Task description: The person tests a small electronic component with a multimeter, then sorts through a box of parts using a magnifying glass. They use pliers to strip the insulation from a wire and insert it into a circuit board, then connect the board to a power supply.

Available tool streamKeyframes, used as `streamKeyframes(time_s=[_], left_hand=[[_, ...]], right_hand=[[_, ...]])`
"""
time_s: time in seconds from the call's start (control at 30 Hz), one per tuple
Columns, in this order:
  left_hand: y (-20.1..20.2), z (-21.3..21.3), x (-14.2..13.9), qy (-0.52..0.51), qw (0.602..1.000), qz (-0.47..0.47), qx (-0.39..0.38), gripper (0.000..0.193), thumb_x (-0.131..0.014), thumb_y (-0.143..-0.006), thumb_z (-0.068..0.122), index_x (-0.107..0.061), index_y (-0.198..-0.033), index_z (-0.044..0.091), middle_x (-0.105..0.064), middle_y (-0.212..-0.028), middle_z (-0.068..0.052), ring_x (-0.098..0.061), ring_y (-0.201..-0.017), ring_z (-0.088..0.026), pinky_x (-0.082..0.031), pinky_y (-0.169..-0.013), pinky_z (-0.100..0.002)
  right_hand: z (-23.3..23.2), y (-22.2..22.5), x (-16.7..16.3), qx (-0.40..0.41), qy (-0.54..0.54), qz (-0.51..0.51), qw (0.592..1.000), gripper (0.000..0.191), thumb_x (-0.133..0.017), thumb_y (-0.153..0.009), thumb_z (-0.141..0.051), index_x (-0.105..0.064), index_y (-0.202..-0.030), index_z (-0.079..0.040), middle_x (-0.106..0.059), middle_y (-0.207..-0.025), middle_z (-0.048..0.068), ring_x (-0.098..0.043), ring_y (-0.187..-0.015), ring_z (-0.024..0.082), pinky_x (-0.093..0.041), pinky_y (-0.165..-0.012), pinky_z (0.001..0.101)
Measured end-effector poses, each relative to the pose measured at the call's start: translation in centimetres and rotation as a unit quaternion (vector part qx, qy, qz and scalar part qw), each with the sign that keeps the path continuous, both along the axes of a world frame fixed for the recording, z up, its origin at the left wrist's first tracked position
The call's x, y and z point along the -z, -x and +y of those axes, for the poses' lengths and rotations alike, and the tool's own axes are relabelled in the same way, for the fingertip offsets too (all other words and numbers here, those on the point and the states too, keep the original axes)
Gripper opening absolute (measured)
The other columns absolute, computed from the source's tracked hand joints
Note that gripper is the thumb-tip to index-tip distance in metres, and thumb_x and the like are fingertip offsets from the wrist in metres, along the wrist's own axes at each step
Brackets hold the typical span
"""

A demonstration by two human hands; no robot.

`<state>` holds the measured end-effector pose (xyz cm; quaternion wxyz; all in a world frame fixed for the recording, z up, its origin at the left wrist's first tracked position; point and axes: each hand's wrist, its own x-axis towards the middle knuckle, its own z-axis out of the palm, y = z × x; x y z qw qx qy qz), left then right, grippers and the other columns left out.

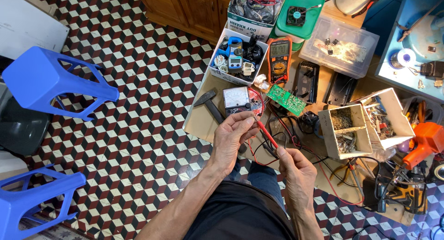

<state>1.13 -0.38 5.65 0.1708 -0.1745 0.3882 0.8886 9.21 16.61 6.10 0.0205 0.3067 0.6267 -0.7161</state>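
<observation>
Both hands were up over the wooden worktop [203,122] near its front edge: left hand [233,138] fingers pinched the slim red test probe [267,134] at its top, right hand [296,168] fingers gripped its lower end, just in front of the grey analog meter [237,100].

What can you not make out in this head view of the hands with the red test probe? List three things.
- Red test probe: its tip, hidden by the left hand.
- Right hand: its fingertips, curled out of sight.
- Orange drill: cut off by the right edge.
</observation>
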Motion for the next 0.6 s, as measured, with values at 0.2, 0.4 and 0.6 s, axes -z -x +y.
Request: streamKeyframes(time_s=[0.2, 0.4, 0.6], left_hand=[[0.2, 0.7, 0.3, 0.03, 0.999, 0.028, 0.001, 0.034, -0.069, -0.097, 0.016, -0.061, -0.125, -0.001, -0.074, -0.112, -0.011, -0.072, -0.097, -0.016, -0.059, -0.091, -0.029], [0.2, 1.3, 0.8, 0.028, 0.999, 0.023, 0.001, 0.035, -0.068, -0.097, 0.016, -0.06, -0.127, 0.0, -0.073, -0.112, -0.011, -0.072, -0.1, -0.015, -0.06, -0.092, -0.03], [0.0, 2.0, 0.9, 0.028, 0.999, 0.021, 0.002, 0.035, -0.067, -0.098, 0.015, -0.059, -0.129, 0.0, -0.072, -0.111, -0.011, -0.072, -0.1, -0.016, -0.061, -0.091, -0.031]], right_hand=[[0.4, 0.2, -0.3, -0.012, -0.01, -0.016, 1.0, 0.021, -0.073, -0.094, -0.021, -0.073, -0.091, -0.001, -0.052, -0.065, -0.005, -0.042, -0.06, 0.004, -0.034, -0.054, 0.0213], [0.4, -0.2, -0.2, -0.005, -0.002, -0.046, 0.999, 0.021, -0.072, -0.094, -0.022, -0.07, -0.088, -0.002, -0.051, -0.064, -0.005, -0.042, -0.058, 0.005, -0.036, -0.051, 0.022], [0.7, -0.8, 0.6, 0.004, 0.049, -0.006, 0.999, 0.02, -0.072, -0.094, -0.022, -0.07, -0.089, -0.003, -0.053, -0.065, -0.004, -0.045, -0.057, 0.006, -0.035, -0.051, 0.0216]])
